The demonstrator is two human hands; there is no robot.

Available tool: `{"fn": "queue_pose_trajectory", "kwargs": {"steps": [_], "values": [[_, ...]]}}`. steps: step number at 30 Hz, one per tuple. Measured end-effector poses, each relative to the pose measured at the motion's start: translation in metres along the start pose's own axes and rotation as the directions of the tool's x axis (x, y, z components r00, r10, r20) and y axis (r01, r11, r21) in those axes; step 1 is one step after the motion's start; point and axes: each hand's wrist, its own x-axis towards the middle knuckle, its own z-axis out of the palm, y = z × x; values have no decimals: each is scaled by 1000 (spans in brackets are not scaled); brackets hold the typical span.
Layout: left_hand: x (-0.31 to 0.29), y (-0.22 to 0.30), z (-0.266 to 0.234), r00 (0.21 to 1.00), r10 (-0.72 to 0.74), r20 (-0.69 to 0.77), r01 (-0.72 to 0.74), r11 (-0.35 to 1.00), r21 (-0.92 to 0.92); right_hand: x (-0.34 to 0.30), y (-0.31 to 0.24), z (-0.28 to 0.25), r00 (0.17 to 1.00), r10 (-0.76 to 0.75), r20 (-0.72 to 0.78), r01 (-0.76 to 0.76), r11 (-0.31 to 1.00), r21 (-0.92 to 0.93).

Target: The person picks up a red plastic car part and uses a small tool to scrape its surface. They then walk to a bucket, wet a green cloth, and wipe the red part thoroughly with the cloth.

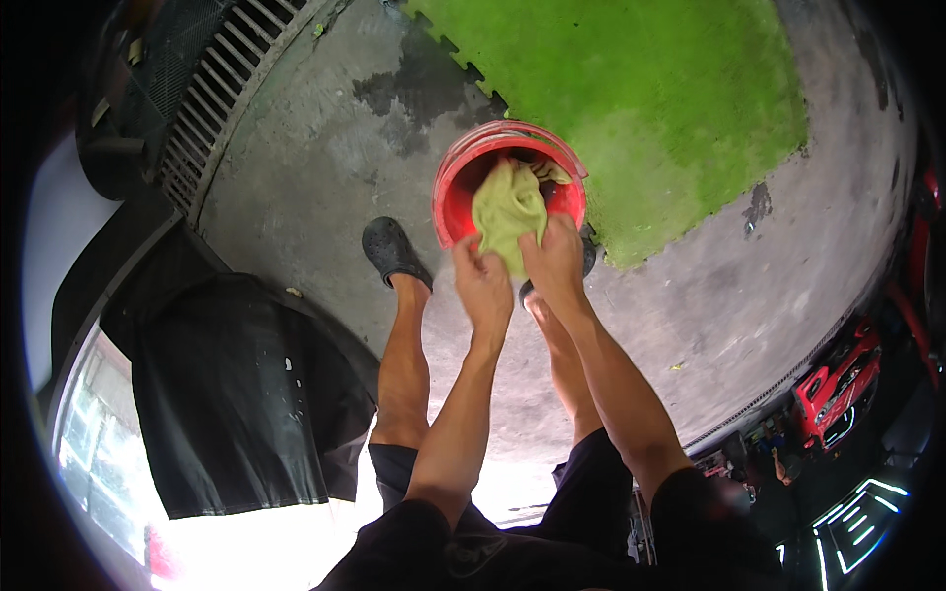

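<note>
A crumpled yellow-green cloth (509, 209) hangs over the near side of a red bucket (455, 167), partly inside it. My left hand (483, 288) is closed at the cloth's near left edge, beside the bucket's rim, with its fingertips partly hidden. My right hand (555, 264) pinches the cloth's near right edge, its knuckles close to the rim. Between the two hands, the cloth's lower end droops outside the bucket. Folds of the cloth and shadow hide the bucket's bottom.
The bucket stands before my feet in dark clogs (392, 250), by a bright green mat (631, 108). Left lie a metal floor grate (204, 123) and a vehicle's side with a black cover (236, 394) draped on it. A red vehicle (836, 394) is far right.
</note>
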Motion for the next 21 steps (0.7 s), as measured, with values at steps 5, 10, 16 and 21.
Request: {"fn": "queue_pose_trajectory", "kwargs": {"steps": [5,10,16,21], "values": [[97,-58,70,988,60,146,-59,998,-10,56,54,75,976,198,-88,-192,979,72],[164,-93,92,897,-407,172,279,824,494,65,61,103,983,140,121,-93,938,-333],[201,-134,90,587,-498,638,658,753,-18,103,48,85,817,323,477,-115,903,-414],[195,-149,74,645,-435,628,519,853,58,81,41,85,949,109,297,-4,943,-334]]}}
